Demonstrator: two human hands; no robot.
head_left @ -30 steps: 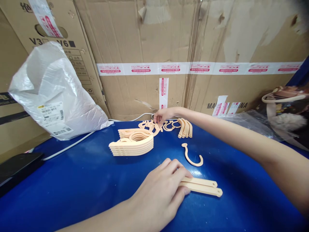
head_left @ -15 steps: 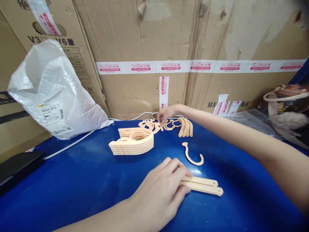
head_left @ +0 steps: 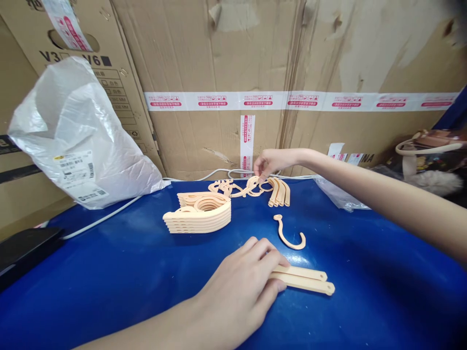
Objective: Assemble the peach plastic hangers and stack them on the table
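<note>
Single head-worn view, from the wearer's side of the glossy blue table (head_left: 153,272). Lens faces forward, tipped down; table surface seen at a slant, running away from the viewer. Bare left hand (head_left: 251,279) near the lens, low centre; bare right hand (head_left: 270,164) farther off. Upright brown cardboard (head_left: 204,53) backs the view, faced nearly square-on. Framing wide.

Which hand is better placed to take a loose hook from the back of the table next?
Probably the right hand: its fingers are at the loose hooks, while the left hand is nearer the front, holding two flat strips.
</note>
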